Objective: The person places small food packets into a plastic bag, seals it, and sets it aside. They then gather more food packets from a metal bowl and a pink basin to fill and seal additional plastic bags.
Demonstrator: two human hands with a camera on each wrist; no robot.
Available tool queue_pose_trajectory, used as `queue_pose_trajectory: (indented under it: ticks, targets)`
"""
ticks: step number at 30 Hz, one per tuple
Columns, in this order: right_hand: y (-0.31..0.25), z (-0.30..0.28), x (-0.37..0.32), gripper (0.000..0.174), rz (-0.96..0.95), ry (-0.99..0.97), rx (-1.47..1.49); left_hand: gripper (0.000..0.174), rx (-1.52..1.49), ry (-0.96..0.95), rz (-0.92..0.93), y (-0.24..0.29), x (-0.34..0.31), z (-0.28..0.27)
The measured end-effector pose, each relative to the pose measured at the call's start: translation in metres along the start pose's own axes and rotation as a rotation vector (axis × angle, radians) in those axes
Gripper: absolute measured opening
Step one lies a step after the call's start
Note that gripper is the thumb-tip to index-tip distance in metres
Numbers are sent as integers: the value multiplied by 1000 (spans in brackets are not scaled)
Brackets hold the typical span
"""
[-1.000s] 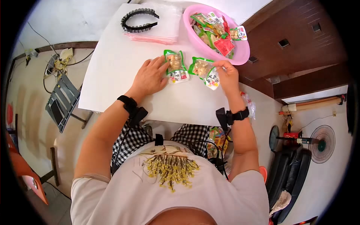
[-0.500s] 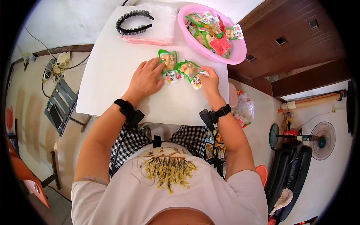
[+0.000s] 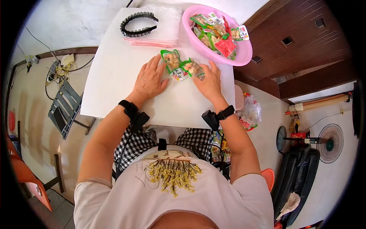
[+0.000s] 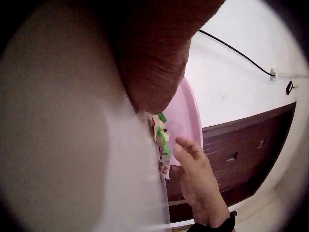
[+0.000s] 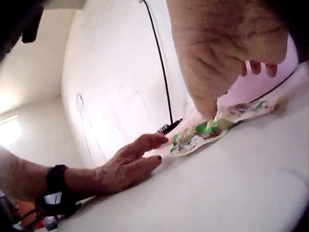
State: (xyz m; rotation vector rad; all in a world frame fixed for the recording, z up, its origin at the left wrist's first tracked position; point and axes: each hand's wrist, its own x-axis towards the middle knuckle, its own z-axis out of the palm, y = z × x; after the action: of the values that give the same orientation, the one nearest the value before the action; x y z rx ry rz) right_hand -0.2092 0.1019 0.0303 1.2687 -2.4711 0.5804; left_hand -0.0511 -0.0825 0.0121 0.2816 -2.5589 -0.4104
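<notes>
Two clear snack packets with green edges lie side by side on the white table (image 3: pixel 114 82). The left packet (image 3: pixel 171 59) and the right packet (image 3: pixel 190 68) overlap at their edges in the head view. My left hand (image 3: pixel 149 79) rests flat on the table, its fingers straight and its fingertips right by the left packet. My right hand (image 3: pixel 209 82) is over the right packet's lower end, partly hiding it. In the right wrist view the thumb of the right hand (image 5: pixel 222 53) points down onto the packets (image 5: pixel 198 137), while the other fingers extend loosely away.
A pink basin (image 3: pixel 246 53) full of similar packets stands at the table's back right. Behind the left hand lie a stack of clear bags (image 3: pixel 167 32) and a black headband (image 3: pixel 124 24). Bagged packets (image 3: pixel 249 110) sit beside the table's right edge.
My right hand has brought the right packet leftward against the left one and loosened its fingers from it. The left hand stays beside the left packet.
</notes>
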Motion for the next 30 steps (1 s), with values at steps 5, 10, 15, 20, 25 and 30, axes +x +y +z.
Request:
queue_pose_trajectory:
  ticks: [5,10,15,20,25,30]
  targets:
    - [-1,-2,4,52,-108,-222,184,58,91,-79,66,11,22,2]
    - [-21,-17,7,54,-30,-275,117,53,78,-276,-13,15,35,2]
    - [-11,-10,6,55,-84,-320,183,44,4,-271,22,1,27,-14]
    - [-30,0,14,58,-19,-412,238,41,-20,-337,-9,-21,19,-36]
    - [-53,23,29,54,-74,-336,135,45,-65,-259,-10,-43,26,-25]
    - [-52,35,40,50,-58,-309,77,39,-145,-297,-55,-36,37,-21]
